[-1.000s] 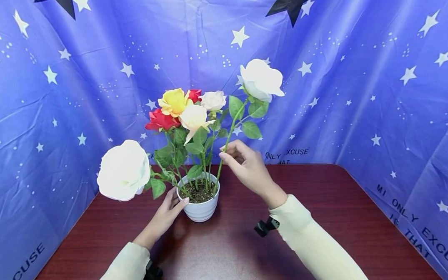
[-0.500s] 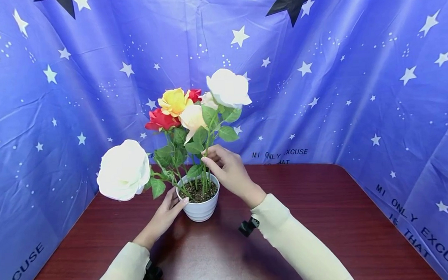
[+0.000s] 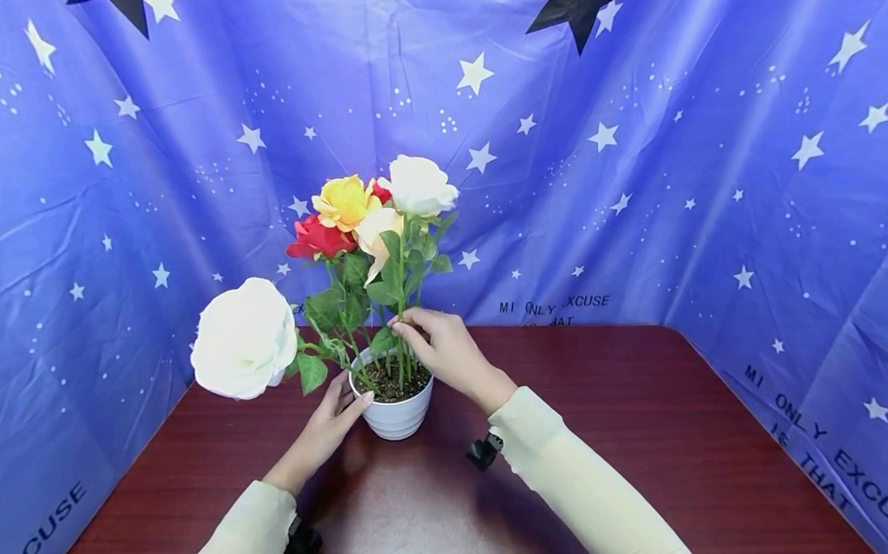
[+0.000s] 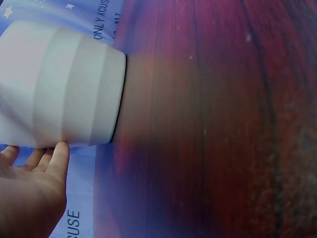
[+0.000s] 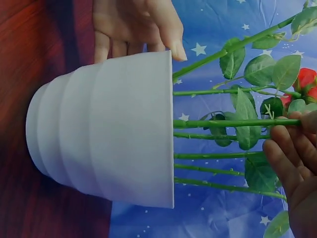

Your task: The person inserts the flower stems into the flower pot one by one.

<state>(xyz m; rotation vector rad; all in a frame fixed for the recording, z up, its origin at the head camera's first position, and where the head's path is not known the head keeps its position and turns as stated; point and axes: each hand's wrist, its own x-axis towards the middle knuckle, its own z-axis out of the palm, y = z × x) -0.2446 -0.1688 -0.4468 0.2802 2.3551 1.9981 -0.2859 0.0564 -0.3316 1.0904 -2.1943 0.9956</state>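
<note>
A white ribbed flowerpot [image 3: 398, 415] filled with dark soil stands on the table. My left hand [image 3: 327, 427] rests on its left side, thumb at the rim and extended fingers [image 4: 59, 161] touching the wall. My right hand [image 3: 450, 351] pinches the green stem [image 5: 223, 123] of a white rose [image 3: 419, 185] between thumb and fingers. This stem rises upright from the pot, the bloom above the others. Around it stand a yellow rose [image 3: 346, 202], a red rose [image 3: 319, 236] and a cream rose [image 3: 378, 237]. Another red rose is partly hidden behind.
A second large white rose [image 3: 244, 339] leans out low to the left, over my left forearm's side. The dark red wooden table [image 3: 614, 418] extends around the pot. Blue star-printed cloth [image 3: 678, 176] hangs behind and on both sides.
My right hand has moved left and down with the white rose, whose stem has gone from leaning right to upright. Its bloom now covers the pale rose behind. My left hand stays on the pot.
</note>
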